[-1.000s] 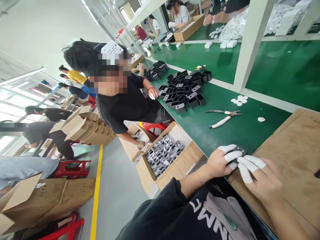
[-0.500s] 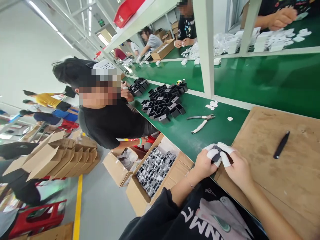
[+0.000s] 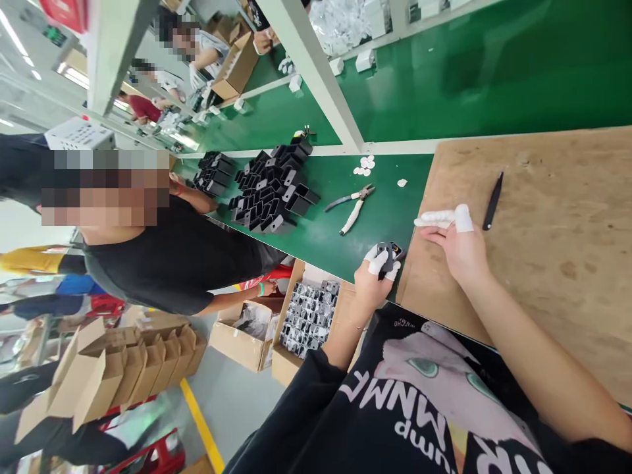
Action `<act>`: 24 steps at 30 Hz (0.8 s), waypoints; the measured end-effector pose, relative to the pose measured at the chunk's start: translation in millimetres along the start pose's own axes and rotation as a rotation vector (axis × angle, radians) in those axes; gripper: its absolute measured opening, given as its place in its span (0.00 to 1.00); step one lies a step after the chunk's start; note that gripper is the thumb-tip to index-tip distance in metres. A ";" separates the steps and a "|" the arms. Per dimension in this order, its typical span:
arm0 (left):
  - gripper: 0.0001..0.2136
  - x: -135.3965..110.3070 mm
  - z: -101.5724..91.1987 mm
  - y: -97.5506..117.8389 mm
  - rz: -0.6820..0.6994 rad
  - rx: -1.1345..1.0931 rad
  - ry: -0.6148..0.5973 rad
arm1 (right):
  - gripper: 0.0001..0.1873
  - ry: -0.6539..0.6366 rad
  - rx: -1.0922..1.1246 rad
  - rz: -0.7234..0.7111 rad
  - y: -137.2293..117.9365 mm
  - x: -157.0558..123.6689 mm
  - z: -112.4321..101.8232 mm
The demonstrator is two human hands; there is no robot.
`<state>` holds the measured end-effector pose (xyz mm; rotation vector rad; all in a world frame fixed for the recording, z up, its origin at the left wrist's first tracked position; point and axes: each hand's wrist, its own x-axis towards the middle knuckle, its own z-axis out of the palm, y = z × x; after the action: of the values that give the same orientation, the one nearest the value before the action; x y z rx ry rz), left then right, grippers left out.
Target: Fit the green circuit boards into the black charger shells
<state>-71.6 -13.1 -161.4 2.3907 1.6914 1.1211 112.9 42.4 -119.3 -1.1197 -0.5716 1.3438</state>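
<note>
My left hand, with white finger cots, grips a small black plastic housing just above the green bench edge. Part of the housing is hidden by the fingers. Apart from it, my right hand is over the cardboard sheet, its white-covered fingers stretched out and nothing visible in them. A black pen-like tool lies beyond my right hand. Wire cutters with one white-wrapped handle rest on the green bench, near several small white discs.
A heap of black plastic housings covers the bench to the left. Below stands an open carton packed with wrapped dark parts. A co-worker in a black shirt sits close on the left. A white post rises at the back.
My hands were together on the black part; now they are apart, with the housing in my left hand only. The right hand has opened over the cardboard. The camera view has turned.
</note>
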 end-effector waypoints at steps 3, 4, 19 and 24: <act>0.13 1.8 1.7 0.1 0.035 0.002 0.052 | 0.35 0.000 0.019 0.020 0.7 0.4 0.8; 0.13 5.1 -0.5 -0.6 0.041 -0.009 0.073 | 0.35 -0.008 0.010 0.016 1.4 -0.1 1.3; 0.15 21.6 -62.1 -13.7 0.035 -0.172 0.425 | 0.35 -0.027 -0.017 -0.022 2.5 -2.2 0.6; 0.12 7.1 -44.6 -27.7 0.020 -0.065 0.330 | 0.31 0.020 0.022 -0.021 0.1 -1.2 2.9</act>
<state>-117.6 -12.7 -135.3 2.2888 1.6811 1.6236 110.1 42.2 -117.9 -1.1061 -0.5512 1.3166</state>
